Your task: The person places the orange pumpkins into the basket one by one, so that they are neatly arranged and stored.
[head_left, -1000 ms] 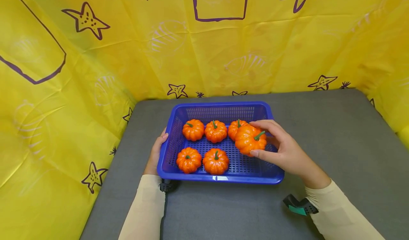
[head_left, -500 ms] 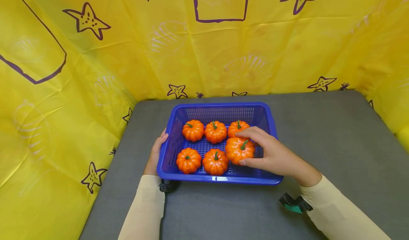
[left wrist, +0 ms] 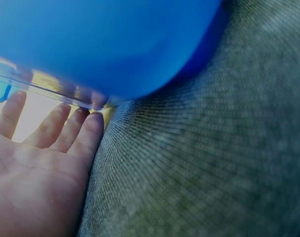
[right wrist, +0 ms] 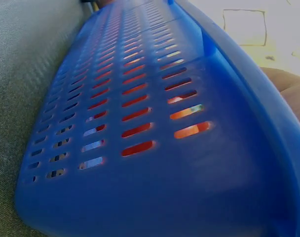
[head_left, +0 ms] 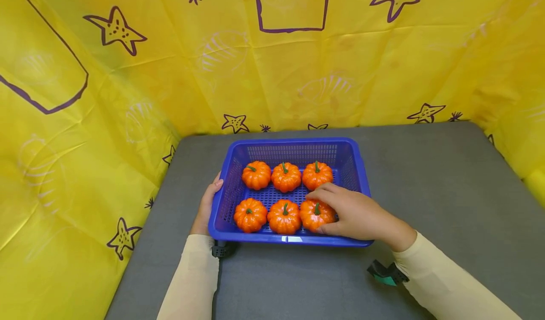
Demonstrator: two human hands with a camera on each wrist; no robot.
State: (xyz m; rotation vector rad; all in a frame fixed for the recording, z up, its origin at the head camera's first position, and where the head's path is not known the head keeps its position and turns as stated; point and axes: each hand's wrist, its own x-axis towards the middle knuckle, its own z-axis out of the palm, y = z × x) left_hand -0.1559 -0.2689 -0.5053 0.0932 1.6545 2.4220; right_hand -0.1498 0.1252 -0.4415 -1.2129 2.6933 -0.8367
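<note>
A blue plastic basket with slotted walls holds several small orange pumpkins with green stems in two rows. My right hand reaches over its right side and grips the pumpkin at the front right, thumb on the near side and fingers on the far side. In the right wrist view the basket wall hides most of that hand. At the basket's left side my left hand touches the rim. Its fingers lie fairly straight against the outer side in the left wrist view.
The basket stands on a grey cloth-covered table. Yellow sheeting with starfish and fish drawings rises behind and to the left. A black wrist strap mount hangs by the right sleeve.
My right hand has carried its pumpkin left and down from above the basket's right side into the front right spot of the front row. My left hand stays at the basket's side.
</note>
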